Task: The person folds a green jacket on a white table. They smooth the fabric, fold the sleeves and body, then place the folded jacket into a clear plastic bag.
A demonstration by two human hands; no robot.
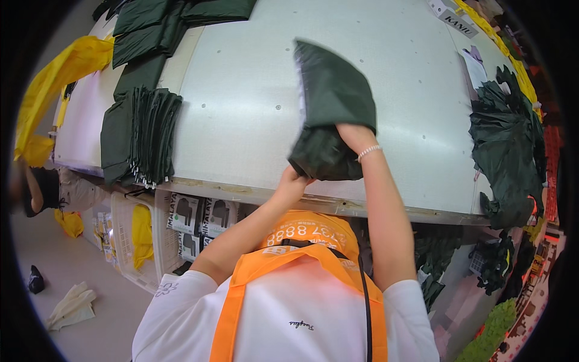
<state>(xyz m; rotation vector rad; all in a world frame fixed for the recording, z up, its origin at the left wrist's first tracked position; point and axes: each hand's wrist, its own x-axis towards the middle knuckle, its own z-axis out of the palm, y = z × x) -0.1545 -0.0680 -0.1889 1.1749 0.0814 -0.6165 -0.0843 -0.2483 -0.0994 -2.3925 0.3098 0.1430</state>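
A piece of dark green fabric [338, 96], folded and partly bunched, is between my hands over the near edge of the table. Its upper part is smeared by motion, and a pale strip shows along its left side. My left hand [294, 181] pinches the lower left edge of the bunched part. My right hand [357, 137], with a beaded bracelet at the wrist, reaches into the fold from the right. The fabric covers the fingers of that hand, so their grip is hidden.
The pale table [241, 120] curves across the view. At its left stands a stack of folded dark green pieces [148, 136], with flat dark green bundles [142, 24] behind. Loose dark green fabric [506, 142] lies right. Below are a white basket [129, 259] and printed packages [187, 220].
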